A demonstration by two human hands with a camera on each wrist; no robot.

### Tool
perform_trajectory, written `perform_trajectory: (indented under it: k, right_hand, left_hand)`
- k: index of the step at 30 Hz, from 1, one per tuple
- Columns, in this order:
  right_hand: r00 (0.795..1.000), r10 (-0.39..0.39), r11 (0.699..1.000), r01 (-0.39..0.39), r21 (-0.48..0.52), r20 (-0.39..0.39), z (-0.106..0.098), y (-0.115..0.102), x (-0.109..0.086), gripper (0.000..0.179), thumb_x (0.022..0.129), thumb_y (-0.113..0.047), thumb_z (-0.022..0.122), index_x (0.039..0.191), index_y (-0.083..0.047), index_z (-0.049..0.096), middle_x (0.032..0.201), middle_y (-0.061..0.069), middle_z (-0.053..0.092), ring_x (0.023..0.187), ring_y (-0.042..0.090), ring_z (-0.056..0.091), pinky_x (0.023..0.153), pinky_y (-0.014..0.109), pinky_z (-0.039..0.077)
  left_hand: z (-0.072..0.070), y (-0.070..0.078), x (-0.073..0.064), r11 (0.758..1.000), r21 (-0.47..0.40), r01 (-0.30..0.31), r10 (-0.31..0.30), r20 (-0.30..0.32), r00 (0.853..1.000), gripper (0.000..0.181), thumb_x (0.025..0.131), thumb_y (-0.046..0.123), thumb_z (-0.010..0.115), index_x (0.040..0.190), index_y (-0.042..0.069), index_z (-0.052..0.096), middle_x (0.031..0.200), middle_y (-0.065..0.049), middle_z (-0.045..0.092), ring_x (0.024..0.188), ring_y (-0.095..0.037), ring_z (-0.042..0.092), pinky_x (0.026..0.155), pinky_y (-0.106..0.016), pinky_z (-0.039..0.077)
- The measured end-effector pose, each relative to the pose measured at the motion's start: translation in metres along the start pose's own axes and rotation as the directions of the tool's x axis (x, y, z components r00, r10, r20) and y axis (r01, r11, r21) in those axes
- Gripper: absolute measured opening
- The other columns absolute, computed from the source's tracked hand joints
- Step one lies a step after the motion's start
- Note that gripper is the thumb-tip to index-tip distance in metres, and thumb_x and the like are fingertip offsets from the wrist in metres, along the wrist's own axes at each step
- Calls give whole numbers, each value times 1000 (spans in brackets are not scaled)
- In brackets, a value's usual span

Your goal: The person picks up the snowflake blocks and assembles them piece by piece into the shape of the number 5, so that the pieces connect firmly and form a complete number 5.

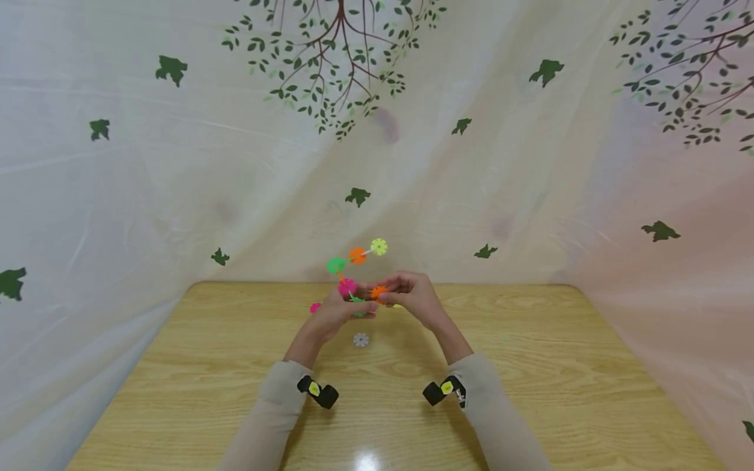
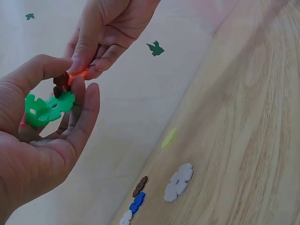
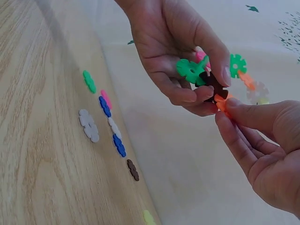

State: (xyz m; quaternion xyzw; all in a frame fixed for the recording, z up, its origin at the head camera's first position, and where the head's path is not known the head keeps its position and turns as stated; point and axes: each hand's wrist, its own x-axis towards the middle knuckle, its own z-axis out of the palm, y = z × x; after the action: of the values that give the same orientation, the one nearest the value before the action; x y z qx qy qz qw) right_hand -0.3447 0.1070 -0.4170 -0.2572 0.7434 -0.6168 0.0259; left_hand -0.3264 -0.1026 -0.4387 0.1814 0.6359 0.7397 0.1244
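so the left hand (image 1: pixel 331 315) is holding a chain of colourful flower-shaped discs (image 1: pixel 336 265), thumb and fingers pinching the brown disc (image 3: pixel 215 88), and the right hand (image 1: pixel 419 301) is pinching an orange disc (image 1: pixel 379 294) right up against that brown one, can't tell if it's fully slotted in. the whole thing is being held up over the tabletop (image 1: pixel 530 379), with a pale grey disc (image 1: pixel 361 339) lying below and a blue disc (image 3: pixel 119 145) sitting near it.
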Motion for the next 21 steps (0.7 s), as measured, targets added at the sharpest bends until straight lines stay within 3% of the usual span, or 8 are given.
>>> perform_trajectory:
  k: [7,11,16,21]
  right_hand:
    - [998,22,1000,-22,5,-54,3,0,0,19,91,0,74,109,7,71,103,26,73,74,13,70,77,44,63]
    - [999,-1,1000,1,-1,-46,3,-3,1,20,91,-1,74,110,7,71,102,26,73,76,11,71,76,39,64]
    - [1000,13,999,-13,-29,-6,2,-3,2,23,92,-1,73,113,7,70,96,22,74,77,14,71,76,41,63]
    - [990,94,990,-81,-119,108,2,6,1,24,92,-2,72,115,5,70,93,18,75,80,28,71,82,55,61]
  left_hand:
    - [4,1,0,1000,-23,-18,16,-59,998,36,94,-5,66,129,-11,59,102,1,73,96,-16,68,95,-42,60]
    - [3,2,0,999,-7,-33,32,-87,996,39,93,-4,68,130,-10,59,103,2,74,96,-15,68,92,-41,61]
    - [-2,5,0,1000,14,-22,24,-121,992,42,94,1,69,134,-4,57,102,0,74,98,-17,70,90,-39,61]
    - [-10,8,-4,999,50,-9,18,-179,984,46,94,5,69,137,-2,56,112,-15,72,95,-18,71,98,-48,57]
